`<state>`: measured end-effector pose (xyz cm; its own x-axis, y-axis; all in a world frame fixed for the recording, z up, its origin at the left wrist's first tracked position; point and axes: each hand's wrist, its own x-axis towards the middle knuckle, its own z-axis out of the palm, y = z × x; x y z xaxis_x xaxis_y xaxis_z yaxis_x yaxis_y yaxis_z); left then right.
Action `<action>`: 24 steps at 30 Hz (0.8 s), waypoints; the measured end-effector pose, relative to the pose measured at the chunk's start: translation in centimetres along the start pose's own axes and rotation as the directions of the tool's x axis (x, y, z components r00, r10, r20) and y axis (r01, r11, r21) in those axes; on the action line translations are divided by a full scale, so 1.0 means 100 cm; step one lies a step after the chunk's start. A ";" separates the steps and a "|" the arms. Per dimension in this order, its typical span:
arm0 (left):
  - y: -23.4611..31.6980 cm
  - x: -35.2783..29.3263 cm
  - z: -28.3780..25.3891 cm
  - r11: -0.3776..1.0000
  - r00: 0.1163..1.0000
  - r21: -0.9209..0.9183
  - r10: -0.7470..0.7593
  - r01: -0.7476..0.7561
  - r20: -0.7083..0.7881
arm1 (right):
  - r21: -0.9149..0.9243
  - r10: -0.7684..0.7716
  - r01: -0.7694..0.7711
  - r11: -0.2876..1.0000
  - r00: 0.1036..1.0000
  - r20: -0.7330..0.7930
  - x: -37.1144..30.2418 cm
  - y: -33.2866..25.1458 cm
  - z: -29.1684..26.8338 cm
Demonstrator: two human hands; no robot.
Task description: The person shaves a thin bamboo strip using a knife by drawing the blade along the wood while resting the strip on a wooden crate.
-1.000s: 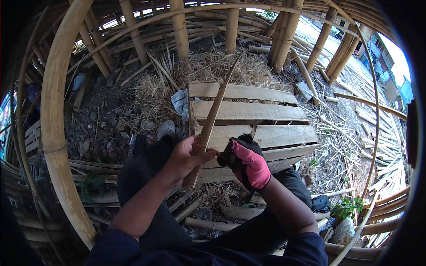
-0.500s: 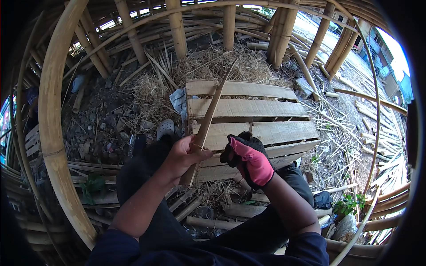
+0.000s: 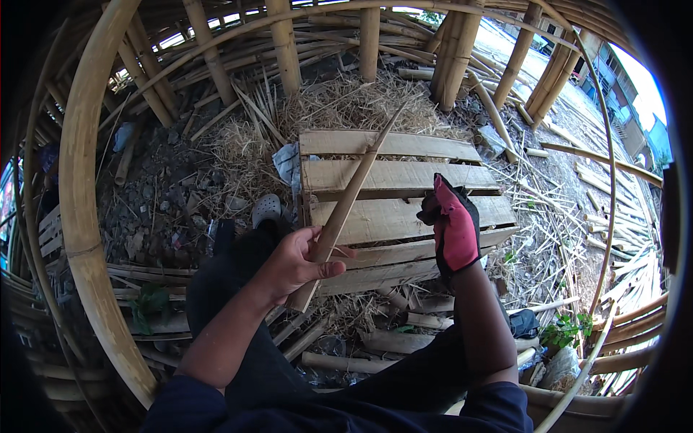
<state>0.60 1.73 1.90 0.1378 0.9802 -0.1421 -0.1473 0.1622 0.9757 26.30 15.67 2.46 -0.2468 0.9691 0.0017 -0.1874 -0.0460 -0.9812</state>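
Note:
A split bamboo strip [image 3: 350, 193] slants up and away across the wooden slatted crate [image 3: 411, 173], its far end narrowing to a point. My bare left hand [image 3: 292, 265] is closed round the strip near its lower end, the thumb lying along the near side. To the right, over the crate's right half, my right hand [image 3: 458, 227] wears a pink and black glove. Its fingers are curled in, apart from the strip; whatever they hold, if anything, is hidden by the glove.
A thick bamboo pole [image 3: 83, 209] arches close by on the left. Upright bamboo posts [image 3: 285, 54] stand beyond the crate, with dry straw [image 3: 346, 105] around their feet. Bamboo offcuts [image 3: 613, 252] litter the right side. A grey clog [image 3: 267, 209] shows left of the crate.
My gloved right hand has moved right and farther away from the strip. The strip has turned, its pointed end swinging rightward, while my left hand keeps hold of it.

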 end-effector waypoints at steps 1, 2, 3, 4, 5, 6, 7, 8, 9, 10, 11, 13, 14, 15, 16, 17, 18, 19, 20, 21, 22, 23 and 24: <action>-0.003 0.001 0.000 1.000 1.000 -0.006 0.001 -0.001 0.012 | 0.005 -0.003 0.003 1.000 1.000 0.016 -0.002 0.001 0.002; -0.005 0.001 0.000 1.000 1.000 -0.012 0.002 -0.002 0.025 | 0.011 -0.006 0.005 1.000 0.999 0.032 -0.003 0.002 0.004; -0.004 0.001 0.000 1.000 1.000 -0.012 0.003 -0.003 0.027 | 0.010 -0.008 0.007 1.000 1.000 0.030 -0.003 0.005 0.006; -0.005 0.002 0.000 1.000 1.000 0.007 -0.009 0.009 0.029 | -0.003 0.076 -0.075 0.997 0.996 0.056 -0.002 0.009 0.010; -0.005 0.002 0.000 0.999 0.999 0.027 -0.021 0.020 0.032 | -0.019 0.158 -0.157 0.987 0.984 0.081 -0.002 0.012 0.015; -0.005 0.002 0.000 0.999 0.999 0.028 -0.021 0.020 0.032 | -0.018 0.158 -0.157 0.987 0.984 0.080 -0.004 0.011 0.020; -0.004 0.001 0.000 1.000 0.999 0.024 -0.016 0.015 0.034 | -0.061 0.208 -0.201 0.978 0.969 0.133 -0.010 0.005 0.028; -0.003 -0.001 0.000 1.000 0.999 0.021 -0.011 0.010 0.034 | -0.106 0.259 -0.242 0.964 0.948 0.183 -0.013 0.000 0.033; -0.002 -0.002 0.000 1.000 0.999 0.022 -0.012 0.011 0.031 | -0.159 0.342 -0.310 0.937 0.907 0.245 -0.015 -0.002 0.034; 0.000 -0.001 0.003 1.000 1.000 0.010 -0.003 0.002 0.031 | -0.159 0.339 -0.308 0.938 0.910 0.239 -0.015 0.002 0.034; 0.001 -0.001 0.005 1.000 0.999 -0.003 0.006 -0.006 0.031 | -0.151 0.339 -0.306 0.940 0.893 0.297 -0.014 0.011 0.034; -0.001 0.000 0.005 1.000 0.999 -0.002 0.003 -0.003 0.037 | -0.218 0.379 -0.316 0.923 0.843 0.381 -0.016 0.012 0.037; -0.002 0.000 0.004 1.000 0.999 -0.001 -0.002 0.002 0.037 | -0.217 0.378 -0.316 0.924 0.842 0.385 -0.017 0.014 0.038; -0.001 -0.001 0.003 1.000 0.999 0.001 -0.002 0.002 0.033 | -0.256 0.355 -0.261 0.931 0.812 0.463 -0.019 0.020 0.039; -0.001 -0.001 0.003 1.000 0.999 0.000 -0.010 0.010 0.041 | -0.292 0.334 -0.201 0.935 0.778 0.532 -0.022 0.024 0.037; -0.001 -0.001 0.003 1.000 0.999 -0.001 -0.018 0.019 0.049 | -0.321 0.268 -0.096 0.942 0.792 0.549 -0.028 0.028 0.035; -0.001 -0.001 0.003 1.000 0.999 -0.002 -0.017 0.017 0.051 | -0.322 0.267 -0.095 0.942 0.793 0.547 -0.027 0.028 0.035; -0.001 -0.002 0.003 1.000 0.999 -0.006 -0.027 0.027 0.033 | -0.427 0.212 0.077 0.901 0.782 0.587 -0.026 0.024 0.040; -0.003 -0.002 0.003 0.999 0.999 -0.011 -0.037 0.037 0.014 | -0.511 0.163 0.247 0.823 0.759 0.630 -0.027 0.022 0.044; -0.006 -0.002 0.002 0.999 0.999 -0.011 -0.038 0.038 0.013 | -0.537 0.141 0.269 0.800 0.786 0.603 -0.030 0.023 0.049; -0.010 0.000 0.000 1.000 1.000 0.015 -0.023 0.023 0.004 | -0.537 0.140 0.269 0.799 0.786 0.602 -0.032 0.024 0.052; -0.012 0.001 0.000 0.999 1.000 0.041 -0.008 0.008 -0.004 | -0.556 0.092 0.347 0.755 0.784 0.614 -0.034 0.025 0.054; -0.012 0.001 0.000 0.999 1.000 0.042 -0.008 0.008 -0.002 | -0.572 0.044 0.421 0.704 0.778 0.627 -0.035 0.025 0.054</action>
<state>0.83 1.59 0.72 0.1367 0.9792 -0.1502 -0.1052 0.1651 0.9807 21.55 10.90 1.04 -0.7962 0.5998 0.0794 0.3079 0.5145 -0.8003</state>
